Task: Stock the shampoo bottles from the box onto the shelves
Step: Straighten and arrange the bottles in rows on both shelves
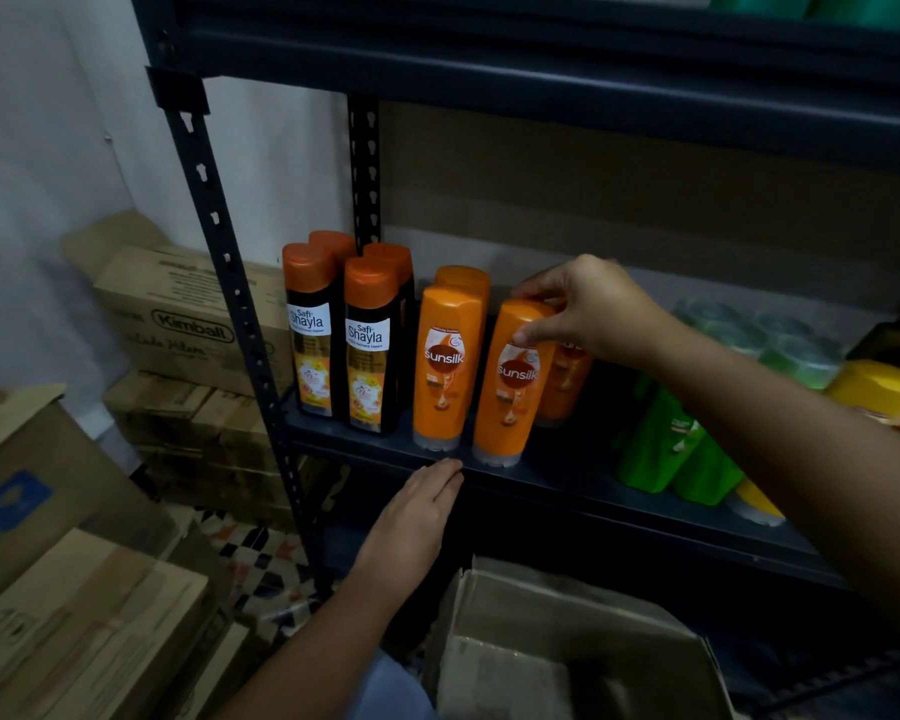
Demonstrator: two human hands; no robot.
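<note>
Bottles: I count four black (333, 335), four orange; right hand (593, 314) grasps front orange bottle (510, 387); left hand (417, 517) flat, released, below.

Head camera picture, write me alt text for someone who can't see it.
A person's right hand grips the top of an orange Sunsilk bottle standing at the front of a dark metal shelf, beside another Sunsilk bottle and black Safi Shayla bottles. The left hand rests open against the shelf edge, above an open cardboard box.
</note>
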